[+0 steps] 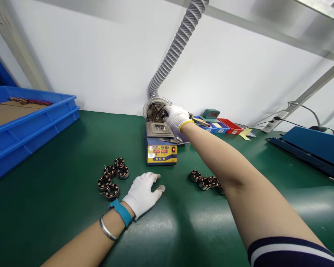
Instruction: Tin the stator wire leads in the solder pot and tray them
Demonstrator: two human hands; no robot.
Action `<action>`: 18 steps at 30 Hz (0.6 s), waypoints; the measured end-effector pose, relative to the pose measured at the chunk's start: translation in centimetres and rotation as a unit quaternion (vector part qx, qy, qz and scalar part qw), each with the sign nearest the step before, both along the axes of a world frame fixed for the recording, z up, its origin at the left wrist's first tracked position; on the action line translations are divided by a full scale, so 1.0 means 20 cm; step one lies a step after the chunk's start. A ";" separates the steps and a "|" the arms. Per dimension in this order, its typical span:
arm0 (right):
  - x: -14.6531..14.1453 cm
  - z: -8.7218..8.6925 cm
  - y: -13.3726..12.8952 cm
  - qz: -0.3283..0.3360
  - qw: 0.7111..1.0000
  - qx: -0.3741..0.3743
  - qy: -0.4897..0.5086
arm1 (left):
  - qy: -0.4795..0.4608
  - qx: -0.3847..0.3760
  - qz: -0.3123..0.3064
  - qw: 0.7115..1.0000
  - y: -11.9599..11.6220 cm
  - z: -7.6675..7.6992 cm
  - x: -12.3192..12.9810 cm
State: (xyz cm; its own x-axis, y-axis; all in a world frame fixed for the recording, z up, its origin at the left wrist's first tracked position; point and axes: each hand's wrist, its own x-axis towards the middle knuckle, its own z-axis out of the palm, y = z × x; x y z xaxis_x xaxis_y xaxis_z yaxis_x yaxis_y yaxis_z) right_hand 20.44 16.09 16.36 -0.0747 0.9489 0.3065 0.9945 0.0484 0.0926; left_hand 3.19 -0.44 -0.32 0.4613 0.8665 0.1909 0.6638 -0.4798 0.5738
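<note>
My left hand, in a white glove, rests on the green table with its thumb and fingers apart, holding nothing. Wound copper stator cores stand in a group just left of it. My right hand, gloved too, reaches forward to the right edge of a round fan grille. Its fingers are curled beside a dark part, and what they grip is too small to name. Below the grille sits a solder pot on a blue and yellow unit with red digits. More stator cores lie partly behind my right arm.
A blue crate with small wound parts stands at the left. A grey duct hose runs up from the grille. Small blue bins and a red bin line the back right, near a power strip and a blue device.
</note>
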 end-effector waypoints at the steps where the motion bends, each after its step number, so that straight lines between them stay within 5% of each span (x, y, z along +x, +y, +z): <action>1: 0.01 0.00 -0.01 0.007 1.000 0.004 0.020 | -0.002 0.004 0.001 1.000 0.00 0.00 0.00; 7: 0.03 -0.01 -0.06 0.052 0.997 0.011 0.056 | -0.003 0.014 0.001 1.000 0.00 0.00 0.00; 13: -0.05 0.02 -0.05 0.005 0.998 0.000 -0.063 | 0.000 0.011 -0.002 1.000 0.00 0.01 0.00; 18: -0.12 -0.04 0.03 0.014 0.989 -0.025 -0.145 | 0.000 0.003 -0.003 1.000 0.00 0.00 0.00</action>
